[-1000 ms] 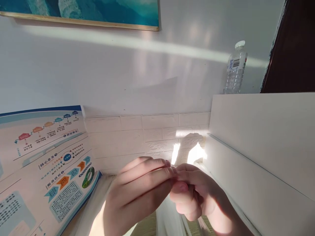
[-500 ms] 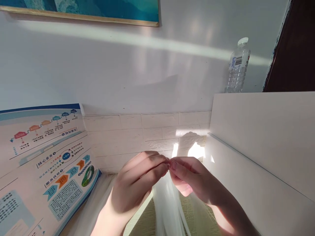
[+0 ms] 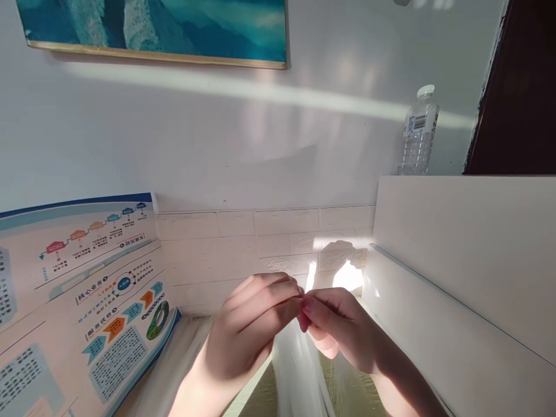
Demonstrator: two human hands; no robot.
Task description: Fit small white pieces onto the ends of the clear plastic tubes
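My left hand (image 3: pixel 260 315) and my right hand (image 3: pixel 339 324) meet fingertip to fingertip at the lower middle of the view. The fingers of each are pinched together. Whatever lies between the fingertips is too small or too well hidden to make out. Directly below the hands, a bundle of long whitish translucent strips (image 3: pixel 299 376) runs down toward the bottom edge. Another pale translucent bundle (image 3: pixel 174 370) lies left of my left wrist, beside the printed poster board.
The printed poster board (image 3: pixel 117 347) stands at the left. White panels (image 3: pixel 460 231) rise on the right, with a clear plastic bottle (image 3: pixel 419 136) on top. Behind are a white brick-patterned wall (image 3: pixel 208 249) and a framed picture (image 3: pixel 208 29). A greenish surface (image 3: pixel 260 394) shows below.
The view has tilted up and turned slightly left, so the surroundings sit lower in it. Both hands stay together, fingertips pinched, with the right thumb and fingers shifted slightly.
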